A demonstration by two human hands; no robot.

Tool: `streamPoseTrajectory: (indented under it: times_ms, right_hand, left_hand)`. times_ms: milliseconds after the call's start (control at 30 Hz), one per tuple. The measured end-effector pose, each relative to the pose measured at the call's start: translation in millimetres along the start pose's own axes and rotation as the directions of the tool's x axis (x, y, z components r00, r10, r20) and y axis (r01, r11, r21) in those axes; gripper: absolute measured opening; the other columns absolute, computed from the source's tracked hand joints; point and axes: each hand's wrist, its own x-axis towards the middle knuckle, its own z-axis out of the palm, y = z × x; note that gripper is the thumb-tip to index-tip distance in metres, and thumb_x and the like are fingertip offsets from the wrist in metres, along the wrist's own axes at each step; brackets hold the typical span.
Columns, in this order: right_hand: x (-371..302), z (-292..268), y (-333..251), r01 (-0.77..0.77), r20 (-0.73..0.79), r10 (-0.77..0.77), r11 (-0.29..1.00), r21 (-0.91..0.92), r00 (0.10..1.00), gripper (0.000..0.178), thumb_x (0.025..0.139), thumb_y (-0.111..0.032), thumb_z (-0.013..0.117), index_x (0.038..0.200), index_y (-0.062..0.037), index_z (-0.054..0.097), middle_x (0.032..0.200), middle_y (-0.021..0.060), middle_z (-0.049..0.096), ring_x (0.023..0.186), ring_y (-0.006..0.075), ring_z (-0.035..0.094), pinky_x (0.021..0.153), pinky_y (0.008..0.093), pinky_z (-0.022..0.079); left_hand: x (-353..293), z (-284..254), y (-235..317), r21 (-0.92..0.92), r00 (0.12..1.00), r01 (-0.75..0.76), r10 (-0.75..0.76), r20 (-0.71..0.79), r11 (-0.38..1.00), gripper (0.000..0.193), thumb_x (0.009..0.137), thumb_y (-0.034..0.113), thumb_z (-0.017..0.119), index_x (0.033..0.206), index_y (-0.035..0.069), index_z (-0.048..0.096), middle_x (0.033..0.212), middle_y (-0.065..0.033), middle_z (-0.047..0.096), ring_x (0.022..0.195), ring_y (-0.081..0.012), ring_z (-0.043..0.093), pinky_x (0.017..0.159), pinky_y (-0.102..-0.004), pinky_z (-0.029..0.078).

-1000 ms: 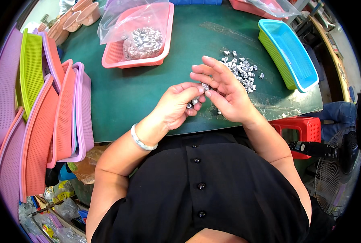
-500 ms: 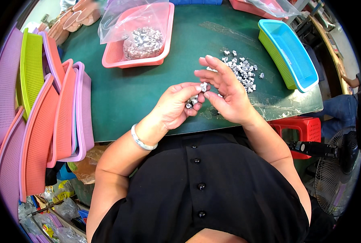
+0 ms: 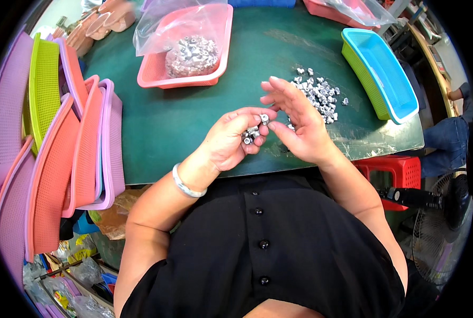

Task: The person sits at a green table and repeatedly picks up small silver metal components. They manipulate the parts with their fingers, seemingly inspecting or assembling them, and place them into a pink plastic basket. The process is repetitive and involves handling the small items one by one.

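My left hand [image 3: 227, 139] is closed round several small silvery metal fittings [image 3: 250, 134]. One more metal fitting [image 3: 264, 119] is pinched at its thumb and fingertip, with a round holed end showing. My right hand [image 3: 306, 129] is just to the right, its fingers stretched and apart, its thumb tip close to that pinched fitting. Nothing shows in the right hand's grip. Behind the right hand lies a loose pile of the same fittings [image 3: 326, 98] on the green tabletop [image 3: 188, 116]. The right hand partly hides the pile's near side.
A pink basket [image 3: 223, 61] holds a clear bag of fittings [image 3: 193, 55] at the back. A blue-and-green basket [image 3: 383, 74] stands at right. Stacked plastic baskets [image 3: 51, 159] line the left. A red stool [image 3: 392, 175] and a fan [image 3: 443, 222] stand off the right edge.
The pinched fitting has turned in my left fingertips, so its round end now shows. My right hand stays beside it with fingers spread. The whole view has shifted slightly.
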Motion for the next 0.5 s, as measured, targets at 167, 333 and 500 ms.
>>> streamPoseTrajectory:
  times_ms: [167, 333, 500]
  right_hand:
    - [2.2, -3.7, -2.1, -0.011, -0.022, 0.011, 0.999, -0.039, 1.000, 0.059, 0.071, 0.010, 0.056, 0.126, -0.0028, 0.038, 0.117, 0.0114, 0.048, 0.097, 0.0186, 0.053, 0.077, 0.0284, 0.044]
    - [4.0, -14.8, -0.5, -0.024, -0.054, 0.021, 0.997, -0.073, 0.998, 0.049, 0.070, 0.011, 0.055, 0.117, -0.0017, 0.047, 0.112, 0.0105, 0.049, 0.091, 0.0176, 0.054, 0.074, 0.0271, 0.045]
    - [-2.3, -31.6, 4.8, -0.025, -0.138, 0.005, 0.989, -0.144, 0.990, 0.040, 0.073, 0.012, 0.050, 0.111, -0.0009, 0.051, 0.104, 0.0102, 0.054, 0.087, 0.0163, 0.055, 0.072, 0.0264, 0.045]
  left_hand:
    - [1.1, -5.5, 7.0, -0.143, 0.999, -0.001, 0.006, 0.037, 0.990, 0.026, 0.087, 0.027, 0.048, 0.092, 0.002, 0.055, 0.075, -0.0073, 0.054, 0.058, -0.0130, 0.049, 0.038, -0.0170, 0.034]
    - [-18.1, 11.7, 63.1, 0.079, 0.979, -0.191, 0.184, 0.087, 0.978, 0.014, 0.086, 0.018, 0.053, 0.086, 0.003, 0.055, 0.072, -0.0034, 0.053, 0.055, -0.0066, 0.047, 0.038, -0.0136, 0.030]
    - [-21.4, 30.6, 145.6, 0.402, 0.782, -0.589, 0.619, 0.065, 0.701, 0.013, 0.086, 0.017, 0.053, 0.087, 0.005, 0.057, 0.072, -0.0024, 0.054, 0.053, -0.0044, 0.044, 0.039, -0.0130, 0.030]
